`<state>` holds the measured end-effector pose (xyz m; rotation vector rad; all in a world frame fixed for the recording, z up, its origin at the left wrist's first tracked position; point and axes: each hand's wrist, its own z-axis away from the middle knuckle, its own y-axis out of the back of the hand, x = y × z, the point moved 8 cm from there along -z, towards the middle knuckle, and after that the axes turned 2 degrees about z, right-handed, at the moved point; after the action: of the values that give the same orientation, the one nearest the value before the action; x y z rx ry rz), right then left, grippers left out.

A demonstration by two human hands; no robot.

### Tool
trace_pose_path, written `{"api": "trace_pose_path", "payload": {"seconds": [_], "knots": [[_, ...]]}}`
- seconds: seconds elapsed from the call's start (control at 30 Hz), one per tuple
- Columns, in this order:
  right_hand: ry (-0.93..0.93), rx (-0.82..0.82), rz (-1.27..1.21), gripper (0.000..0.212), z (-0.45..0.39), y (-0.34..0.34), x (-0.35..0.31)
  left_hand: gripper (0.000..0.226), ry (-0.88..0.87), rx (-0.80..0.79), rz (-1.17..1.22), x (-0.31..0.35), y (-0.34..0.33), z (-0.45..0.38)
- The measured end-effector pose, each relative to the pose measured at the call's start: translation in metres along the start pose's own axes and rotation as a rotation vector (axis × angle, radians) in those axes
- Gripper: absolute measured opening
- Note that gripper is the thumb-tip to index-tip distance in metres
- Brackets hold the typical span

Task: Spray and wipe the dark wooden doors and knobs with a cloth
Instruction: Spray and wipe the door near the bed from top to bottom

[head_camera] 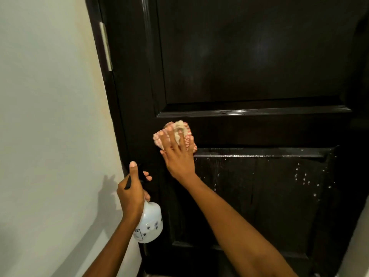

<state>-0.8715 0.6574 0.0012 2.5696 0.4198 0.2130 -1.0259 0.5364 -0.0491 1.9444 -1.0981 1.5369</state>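
Note:
A dark wooden panelled door (249,56) fills the middle and right of the view. My right hand (176,154) presses a folded red-and-cream patterned cloth (186,134) flat against the door's middle rail, fingers spread straight over it. Spray droplets (305,178) dot the lower panel to the right of that hand. My left hand (131,190) grips the black trigger head of a translucent white spray bottle (148,224), held low beside the door's left edge. No knob is in view.
A pale wall (50,116) runs along the left side. A metal hinge (105,47) sits on the door frame at upper left. A strip of light wall shows at the lower right edge.

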Motion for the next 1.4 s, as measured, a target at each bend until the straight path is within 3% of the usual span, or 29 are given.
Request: {"api": "trace_pose_path", "payload": {"seconds": [0.17,0.27,0.37,0.5,0.67,0.8,1.03,1.3,1.4], "knots": [[0.476,-0.138,0.128,0.064,0.003,-0.018,-0.034,0.070,0.026,0.030,-0.033,-0.015,0.025,0.000],[0.535,-0.145,0.122,0.063,0.026,-0.012,-0.001,0.069,0.065,0.015,-0.021,-0.025,0.021,0.009],[0.332,-0.057,0.079,0.054,0.047,0.011,0.056,0.066,0.092,-0.022,0.020,-0.025,0.003,0.015],[0.021,-0.025,0.111,0.062,0.091,0.039,0.139,0.067,0.107,-0.113,0.043,-0.025,-0.028,0.026],[-0.532,-0.019,-0.027,0.064,0.144,0.054,0.208,0.070,0.115,-0.179,0.034,-0.023,-0.054,0.033],[-0.571,0.002,-0.095,0.063,0.140,0.049,0.196,0.081,0.140,-0.227,0.014,-0.022,-0.064,0.031],[-0.328,-0.052,-0.048,0.061,0.127,0.017,0.132,0.073,0.154,-0.224,0.009,-0.023,-0.059,0.018],[-0.224,-0.062,-0.079,0.061,0.089,-0.014,0.051,0.077,0.174,-0.020,-0.037,-0.034,-0.008,0.010],[-0.080,-0.054,-0.105,0.065,0.070,-0.020,0.009,0.072,0.145,0.006,-0.063,-0.037,0.009,0.005]]}}
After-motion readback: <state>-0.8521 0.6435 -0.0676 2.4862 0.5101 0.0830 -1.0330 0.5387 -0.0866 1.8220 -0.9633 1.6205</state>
